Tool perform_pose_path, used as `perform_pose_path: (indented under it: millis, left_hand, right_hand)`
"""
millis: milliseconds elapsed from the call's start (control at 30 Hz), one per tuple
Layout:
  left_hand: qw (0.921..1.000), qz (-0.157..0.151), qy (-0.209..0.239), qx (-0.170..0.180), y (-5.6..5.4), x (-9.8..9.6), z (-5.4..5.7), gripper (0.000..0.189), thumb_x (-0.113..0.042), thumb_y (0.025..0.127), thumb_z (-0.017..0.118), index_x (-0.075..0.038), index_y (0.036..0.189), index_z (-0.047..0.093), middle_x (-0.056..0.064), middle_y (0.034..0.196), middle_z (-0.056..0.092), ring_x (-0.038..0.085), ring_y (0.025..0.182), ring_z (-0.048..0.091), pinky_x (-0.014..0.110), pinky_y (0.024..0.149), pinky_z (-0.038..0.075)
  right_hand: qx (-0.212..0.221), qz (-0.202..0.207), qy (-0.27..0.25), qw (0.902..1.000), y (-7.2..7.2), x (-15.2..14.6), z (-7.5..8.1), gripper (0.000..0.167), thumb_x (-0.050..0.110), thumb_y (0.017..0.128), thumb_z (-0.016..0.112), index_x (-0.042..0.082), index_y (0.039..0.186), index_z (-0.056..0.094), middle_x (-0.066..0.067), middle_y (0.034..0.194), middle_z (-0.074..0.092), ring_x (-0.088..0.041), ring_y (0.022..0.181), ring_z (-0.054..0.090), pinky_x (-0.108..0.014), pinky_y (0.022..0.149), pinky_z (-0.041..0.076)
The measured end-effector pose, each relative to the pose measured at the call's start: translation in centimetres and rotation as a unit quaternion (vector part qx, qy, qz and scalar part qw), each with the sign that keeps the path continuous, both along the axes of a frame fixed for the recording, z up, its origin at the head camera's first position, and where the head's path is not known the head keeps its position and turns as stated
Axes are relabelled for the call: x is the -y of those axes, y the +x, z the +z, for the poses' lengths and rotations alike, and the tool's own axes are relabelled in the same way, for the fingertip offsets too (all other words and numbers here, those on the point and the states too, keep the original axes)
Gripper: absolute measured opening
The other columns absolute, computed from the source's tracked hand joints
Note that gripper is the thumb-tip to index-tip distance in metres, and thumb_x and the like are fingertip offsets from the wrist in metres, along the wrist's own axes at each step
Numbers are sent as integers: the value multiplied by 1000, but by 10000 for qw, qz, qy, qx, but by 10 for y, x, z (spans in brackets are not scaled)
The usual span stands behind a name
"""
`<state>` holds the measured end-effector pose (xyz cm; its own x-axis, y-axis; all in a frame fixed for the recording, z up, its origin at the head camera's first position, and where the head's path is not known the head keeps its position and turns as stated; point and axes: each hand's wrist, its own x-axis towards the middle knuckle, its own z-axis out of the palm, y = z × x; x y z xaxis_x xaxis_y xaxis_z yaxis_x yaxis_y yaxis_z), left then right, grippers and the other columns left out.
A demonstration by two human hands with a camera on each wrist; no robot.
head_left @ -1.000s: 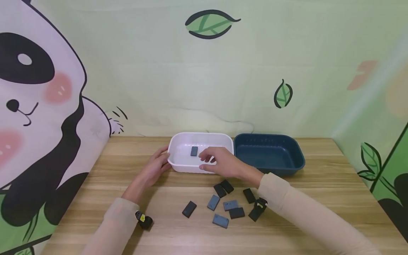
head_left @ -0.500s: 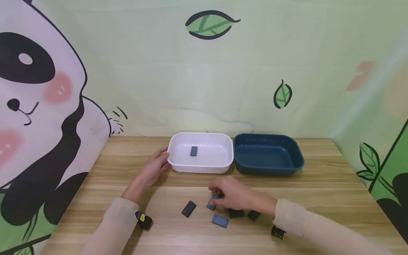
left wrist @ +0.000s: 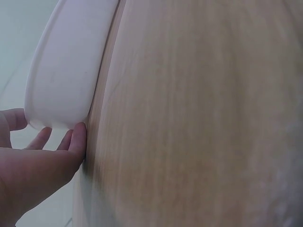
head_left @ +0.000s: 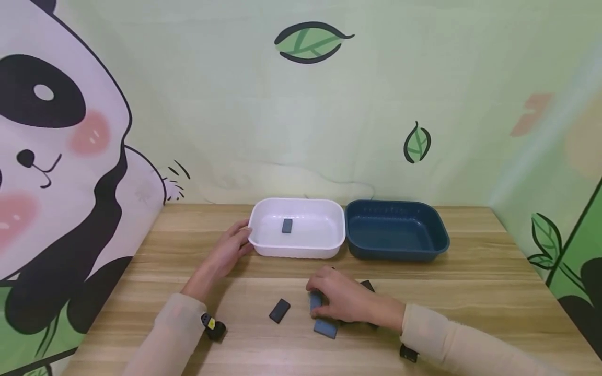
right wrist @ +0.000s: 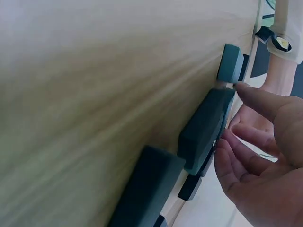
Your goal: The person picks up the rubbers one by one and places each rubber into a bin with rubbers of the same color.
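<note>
My right hand [head_left: 345,297] pinches a small blue rectangular tile [head_left: 315,302] between thumb and fingers, low over the wooden table. Just in front of it lies another blue tile [head_left: 325,329]. A black tile [head_left: 279,310] sits apart to the left, and more dark tiles are partly hidden under the hand and wrist. The fingers of my left hand [head_left: 228,253] touch the left end of a white plastic basin [head_left: 296,251], thumb by the rim and fingertips low on the wall, as the left wrist view shows. One blue-grey tile [head_left: 287,225] lies inside this basin.
A navy basin [head_left: 400,255] stands right beside the white one, near the back edge of the table [head_left: 244,344]. Behind both rises a printed cloth backdrop [head_left: 226,104] with a panda and leaves.
My right hand has come from over the white basin down to the tiles and grasped a blue one, which has turned slightly. My left hand keeps its place at the basin.
</note>
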<state>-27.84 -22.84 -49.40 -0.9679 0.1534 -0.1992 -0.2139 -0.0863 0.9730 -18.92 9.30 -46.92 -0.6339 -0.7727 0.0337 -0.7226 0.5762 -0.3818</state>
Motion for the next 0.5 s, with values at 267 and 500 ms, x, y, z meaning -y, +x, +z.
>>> perform_pose_path:
  millis: [267, 500]
  left_hand:
    - [10000, 40, 26, -17, 0, -3, -2, 55, -17, 115, 41, 0, 165, 25, 26, 163, 35, 37, 150, 40, 47, 123, 35]
    - [9999, 82, 23, -61, 1, -1, -2, 55, -16, 115, 40, 0, 165, 25, 26, 163, 35, 37, 150, 39, 46, 123, 36]
  right_hand:
    - [140, 260, 189, 9994, 2, -2, 3, 33, 24, 92, 85, 9, 119, 74, -3, 119, 64, -18, 114, 57, -34, 99, 53]
    - [-109, 732, 560, 9957, -3, -7, 7, 34, 16, 94, 82, 7, 125, 72, -4, 123, 60, -16, 115, 56, -32, 100, 52]
